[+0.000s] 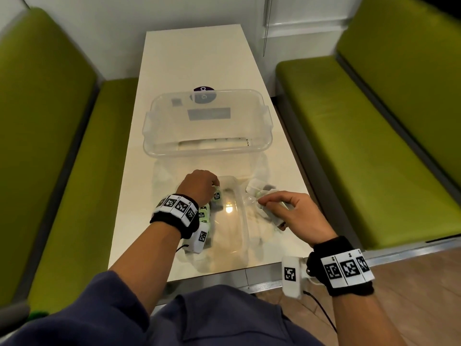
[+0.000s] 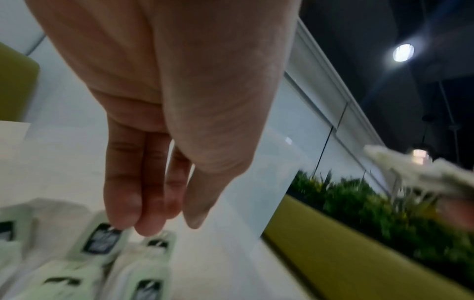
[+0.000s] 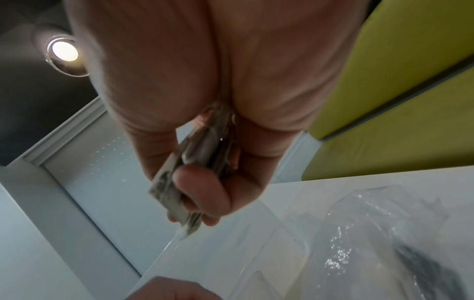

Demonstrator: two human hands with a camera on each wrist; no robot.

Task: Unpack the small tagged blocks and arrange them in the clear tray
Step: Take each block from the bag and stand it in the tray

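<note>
A shallow clear tray [image 1: 240, 211] lies near the table's front edge. Several small pale green blocks with dark tags [image 1: 216, 196] [image 2: 102, 239] lie along its left side. My left hand [image 1: 215, 185] [image 2: 166, 223] reaches down over them with straight fingers held together; the fingertips [image 2: 125, 219] touch the top of one block and hold nothing. My right hand [image 1: 262, 202] [image 3: 195, 213] hovers over the tray's right rim. It pinches a small wrapped block [image 1: 270, 212] [image 3: 177, 182] between thumb and fingers.
A deep clear plastic bin [image 1: 264, 126] stands beyond the tray on the white table [image 1: 194, 58]. Crumpled clear plastic wrapping [image 1: 259, 187] [image 3: 384, 223] lies right of the tray. Green benches [image 1: 361, 146] flank both sides of the table.
</note>
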